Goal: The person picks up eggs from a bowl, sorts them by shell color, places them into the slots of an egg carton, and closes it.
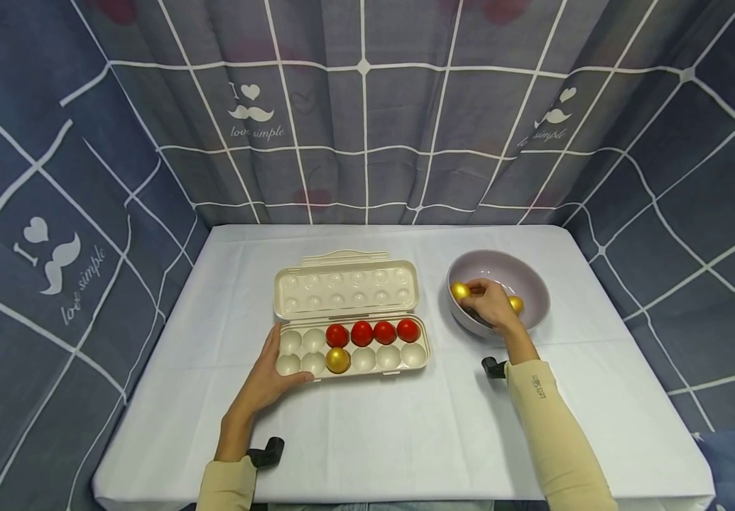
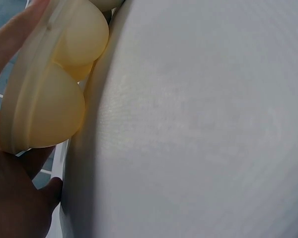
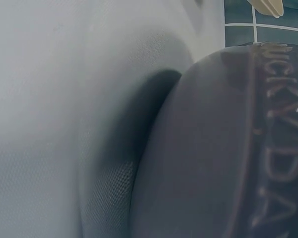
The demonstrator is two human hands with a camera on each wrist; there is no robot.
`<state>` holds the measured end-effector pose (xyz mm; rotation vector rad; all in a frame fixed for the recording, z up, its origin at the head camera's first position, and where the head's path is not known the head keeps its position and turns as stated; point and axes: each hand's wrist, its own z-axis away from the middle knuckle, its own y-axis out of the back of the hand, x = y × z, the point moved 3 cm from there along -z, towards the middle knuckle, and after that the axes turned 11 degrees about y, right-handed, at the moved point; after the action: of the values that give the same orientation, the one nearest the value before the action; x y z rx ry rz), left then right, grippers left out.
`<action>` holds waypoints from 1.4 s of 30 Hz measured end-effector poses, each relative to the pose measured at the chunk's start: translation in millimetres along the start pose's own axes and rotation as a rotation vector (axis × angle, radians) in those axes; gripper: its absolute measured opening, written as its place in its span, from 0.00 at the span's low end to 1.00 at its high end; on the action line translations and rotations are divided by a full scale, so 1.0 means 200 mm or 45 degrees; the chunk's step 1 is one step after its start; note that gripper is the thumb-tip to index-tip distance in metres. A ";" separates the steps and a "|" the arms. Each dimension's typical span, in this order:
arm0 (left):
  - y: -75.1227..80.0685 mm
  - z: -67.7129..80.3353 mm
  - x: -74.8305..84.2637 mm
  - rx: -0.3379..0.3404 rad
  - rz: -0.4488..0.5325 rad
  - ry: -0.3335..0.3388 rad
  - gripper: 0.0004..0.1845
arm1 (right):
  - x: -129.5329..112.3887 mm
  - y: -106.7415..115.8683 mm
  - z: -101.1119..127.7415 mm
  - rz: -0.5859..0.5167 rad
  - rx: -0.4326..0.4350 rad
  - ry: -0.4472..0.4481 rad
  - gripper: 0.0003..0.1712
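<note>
On a white table (image 1: 373, 433) lies an egg box (image 1: 346, 289), lid folded back, with a greyish-purple bowl (image 1: 501, 263) to its right. The left hand (image 1: 263, 380) rests straight fingers and thumb against the egg box's near left corner; the right hand (image 1: 492, 306), in the bowl, pinches a gold egg (image 1: 459, 291). Another gold egg (image 1: 516, 304) lies in the bowl, while the egg box holds four red eggs (image 1: 361, 333) and a third gold egg (image 1: 338, 360).

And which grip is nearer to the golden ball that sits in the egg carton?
Left. The left grip holds the left end of the egg carton, to the left of the golden ball; the right grip is at the bowl, farther away to the right.
</note>
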<state>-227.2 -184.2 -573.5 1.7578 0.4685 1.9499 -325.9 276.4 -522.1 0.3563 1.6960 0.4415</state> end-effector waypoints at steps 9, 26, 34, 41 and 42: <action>0.00 0.00 0.00 -0.004 0.019 -0.004 0.70 | -0.03 0.02 0.02 0.014 0.133 0.046 0.28; 0.00 0.01 0.01 -0.016 0.020 0.017 0.71 | -0.13 0.01 0.10 -0.217 0.526 0.197 0.25; 0.01 0.00 0.02 -0.021 0.014 0.019 0.70 | -0.31 0.02 0.19 -0.282 0.609 0.275 0.24; 0.01 0.01 0.02 -0.019 0.009 0.029 0.70 | -0.33 -0.03 0.21 -0.365 0.532 0.323 0.25; 0.01 0.01 0.02 -0.019 0.010 0.028 0.70 | -0.34 -0.04 0.21 -0.377 0.516 0.332 0.25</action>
<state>-225.4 -182.9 -568.2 1.7334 0.4542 1.9753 -272.9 241.7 -473.5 0.3421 2.0568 -0.0836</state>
